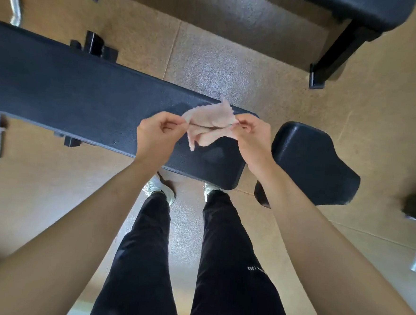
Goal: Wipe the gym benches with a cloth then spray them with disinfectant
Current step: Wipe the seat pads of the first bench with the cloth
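So, over the black bench (71, 86), my left hand (158, 134) pinches one edge of the pink cloth (210, 123) and my right hand (251, 138) pinches the other. Looks like wipe prep; next I'd press it flat and drag.

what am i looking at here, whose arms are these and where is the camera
No machine: this is one picture from a wide-angle camera worn on a person's head, looking down. The bare arms are that person's own. The left hand and right hand each pinch an end of a pale pink cloth, held over a long black gym bench. A separate black pad sits to its right; another bench stands farther off. Below are black trousers and white shoes on a tan floor.
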Tool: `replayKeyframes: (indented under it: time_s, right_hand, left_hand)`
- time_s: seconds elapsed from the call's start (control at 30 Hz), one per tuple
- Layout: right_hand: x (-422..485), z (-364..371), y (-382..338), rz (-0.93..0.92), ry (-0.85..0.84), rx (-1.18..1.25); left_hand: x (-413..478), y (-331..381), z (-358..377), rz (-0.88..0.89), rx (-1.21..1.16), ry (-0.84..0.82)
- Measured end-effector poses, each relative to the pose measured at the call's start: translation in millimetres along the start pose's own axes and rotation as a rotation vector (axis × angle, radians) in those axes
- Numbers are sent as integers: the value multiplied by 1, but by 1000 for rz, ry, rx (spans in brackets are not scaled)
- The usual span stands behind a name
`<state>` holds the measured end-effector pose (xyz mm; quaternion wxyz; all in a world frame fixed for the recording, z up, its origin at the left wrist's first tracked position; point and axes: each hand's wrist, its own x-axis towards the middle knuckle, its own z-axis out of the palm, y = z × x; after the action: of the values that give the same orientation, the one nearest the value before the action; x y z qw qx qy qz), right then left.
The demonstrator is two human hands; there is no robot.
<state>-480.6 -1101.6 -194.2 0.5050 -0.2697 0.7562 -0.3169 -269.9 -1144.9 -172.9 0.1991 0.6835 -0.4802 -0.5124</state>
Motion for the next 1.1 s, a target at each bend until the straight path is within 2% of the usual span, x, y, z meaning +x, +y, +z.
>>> replayKeyframes:
  time_s: [0.07,0.2,0.33,0.47,0.53,0.63,0.67,0.73,0.87,1.0,1.1]
  right_hand:
    - [6,-15,-8,-72,63,-13]
    - [15,-37,-17,-193,159,-55]
    - [13,-43,-3,-155,205,-92]
    - [14,-38,31,-64,165,-148]
    - [16,-33,46,-30,181,-279]
    - [14,-22,63,-6,197,-576]
    - [13,-16,67,-62,184,-634]
    - [12,1,78,-305,140,-771]
    - [25,31,106,-619,-73,-1105]
    - [64,32,119,-808,-240,-1333]
    - [95,19,115,-860,-257,-1413]
  left_hand:
    - [7,4,0,75,24,15]
    - [17,11,0,118,14,24]
    - [19,-2,6,86,-28,22]
    - [24,-22,16,62,-70,3]
    - [28,-37,24,20,4,1]
    - [29,-64,30,-154,238,38]
    - [27,-74,30,-179,300,38]
    - [19,-92,28,-154,435,35]
    - [2,-123,23,-132,713,-26]
    - [-6,-148,22,-63,875,-103]
    - [-6,-151,23,-49,895,-86]
